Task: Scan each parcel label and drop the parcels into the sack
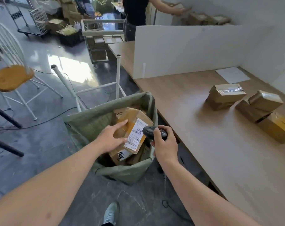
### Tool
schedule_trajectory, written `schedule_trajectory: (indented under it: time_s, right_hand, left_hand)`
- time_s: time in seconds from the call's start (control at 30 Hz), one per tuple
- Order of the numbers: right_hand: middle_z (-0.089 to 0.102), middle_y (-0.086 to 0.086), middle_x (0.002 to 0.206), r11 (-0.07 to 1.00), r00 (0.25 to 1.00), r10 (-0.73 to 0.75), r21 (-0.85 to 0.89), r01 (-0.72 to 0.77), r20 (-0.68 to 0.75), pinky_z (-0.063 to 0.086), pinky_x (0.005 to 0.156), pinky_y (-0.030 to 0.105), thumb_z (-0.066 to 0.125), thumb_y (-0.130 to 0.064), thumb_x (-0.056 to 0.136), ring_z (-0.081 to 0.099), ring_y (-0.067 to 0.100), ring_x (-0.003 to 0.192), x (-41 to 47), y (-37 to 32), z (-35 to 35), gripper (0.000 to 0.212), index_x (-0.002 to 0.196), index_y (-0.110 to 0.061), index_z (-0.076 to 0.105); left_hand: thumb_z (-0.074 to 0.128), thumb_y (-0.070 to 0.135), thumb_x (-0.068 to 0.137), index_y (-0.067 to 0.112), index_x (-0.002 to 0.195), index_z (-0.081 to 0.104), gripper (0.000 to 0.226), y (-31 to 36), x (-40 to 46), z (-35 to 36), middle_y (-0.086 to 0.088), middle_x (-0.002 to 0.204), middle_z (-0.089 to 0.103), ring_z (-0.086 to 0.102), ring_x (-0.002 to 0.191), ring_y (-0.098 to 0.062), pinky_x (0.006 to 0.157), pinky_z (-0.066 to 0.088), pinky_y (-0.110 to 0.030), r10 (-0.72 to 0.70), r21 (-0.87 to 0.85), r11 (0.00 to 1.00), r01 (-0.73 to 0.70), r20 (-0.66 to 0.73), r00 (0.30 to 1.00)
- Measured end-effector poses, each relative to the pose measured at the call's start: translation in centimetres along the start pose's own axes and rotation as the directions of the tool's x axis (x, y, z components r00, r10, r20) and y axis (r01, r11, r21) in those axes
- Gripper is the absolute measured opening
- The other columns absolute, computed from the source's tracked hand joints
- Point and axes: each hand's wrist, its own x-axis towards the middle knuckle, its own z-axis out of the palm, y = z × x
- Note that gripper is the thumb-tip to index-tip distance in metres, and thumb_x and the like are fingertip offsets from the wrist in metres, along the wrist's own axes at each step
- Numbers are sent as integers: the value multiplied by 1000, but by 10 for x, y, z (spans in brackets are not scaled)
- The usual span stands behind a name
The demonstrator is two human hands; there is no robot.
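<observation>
A green sack (89,121) stands open on the floor beside the wooden table (203,144). My left hand (110,137) holds a brown cardboard parcel (133,118) with a white label (136,133) over the sack's mouth, fingers spread along its side. My right hand (164,144) grips a black barcode scanner (153,131), its head right next to the label. More parcels lie inside the sack under the held one. Several taped parcels (224,97) (265,100) (277,126) lie on the table to the right.
A white partition board (187,49) stands across the table, a white sheet (232,75) behind the parcels. A white chair with a yellow seat (11,77) and a white metal frame (117,70) stand left. Another person (135,17) handles boxes at the back. Cables cross the floor.
</observation>
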Motion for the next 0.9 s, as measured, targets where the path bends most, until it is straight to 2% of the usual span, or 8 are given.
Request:
schedule_trajectory:
  time_s: [0.1,0.2,0.33,0.5,0.57,0.67,0.77,0.9]
  right_hand:
    - [71,-6,111,998,997,54,-23,-55,-63,67,84,55,63,-46,105,75,22,98,12,4,32,17,122,-43,61]
    - [71,-8,110,995,988,91,-39,-96,-121,66,82,56,63,-49,104,75,20,96,19,10,54,14,118,-47,60]
    - [71,-8,111,987,973,138,-56,-150,-184,67,80,54,62,-48,104,75,19,96,24,23,63,18,122,-45,60]
    - [70,-9,111,979,938,178,-45,-200,-297,67,80,53,62,-45,105,75,20,98,26,36,54,15,120,-44,60]
    - [70,-10,110,975,924,193,-37,-217,-331,67,79,52,62,-47,104,75,20,98,28,40,47,13,117,-46,60]
    - [74,-2,111,971,911,212,-28,-237,-353,68,75,49,61,-48,104,76,22,95,29,43,38,16,120,-46,59]
    - [74,-5,110,970,903,216,-23,-242,-373,67,77,53,61,-49,103,76,20,95,30,47,31,16,118,-48,59]
    - [72,-11,106,968,899,225,-18,-250,-376,66,77,57,61,-49,102,76,19,92,33,52,26,12,112,-53,58]
  left_hand:
    - [80,48,87,72,148,29,83,-24,25,-6,3,138,46,50,128,-20,112,44,-42,5,63,998,-11,85,996]
    - [79,53,86,71,150,28,84,-44,49,-5,4,137,45,51,127,-20,109,46,-41,6,136,990,-30,168,986]
    - [71,73,81,64,154,26,87,-49,70,8,5,135,46,54,121,-19,101,52,-40,23,287,953,-96,247,969]
    - [56,92,74,60,157,19,96,-38,86,33,-1,134,50,56,120,-24,97,51,-43,47,356,922,-149,280,959]
    - [56,91,76,58,158,22,94,-29,90,37,-1,136,52,55,124,-26,100,49,-45,80,318,933,-168,273,959]
    - [59,85,80,54,158,27,90,-21,95,43,-2,141,54,52,131,-28,106,45,-46,100,240,956,-166,265,959]
    - [56,82,82,52,160,23,89,-19,104,51,-7,150,52,51,135,-32,109,45,-47,9,289,953,-87,260,966]
    - [53,63,97,33,164,32,77,-18,107,62,-9,157,51,50,140,-33,114,44,-44,-57,331,942,-48,298,953]
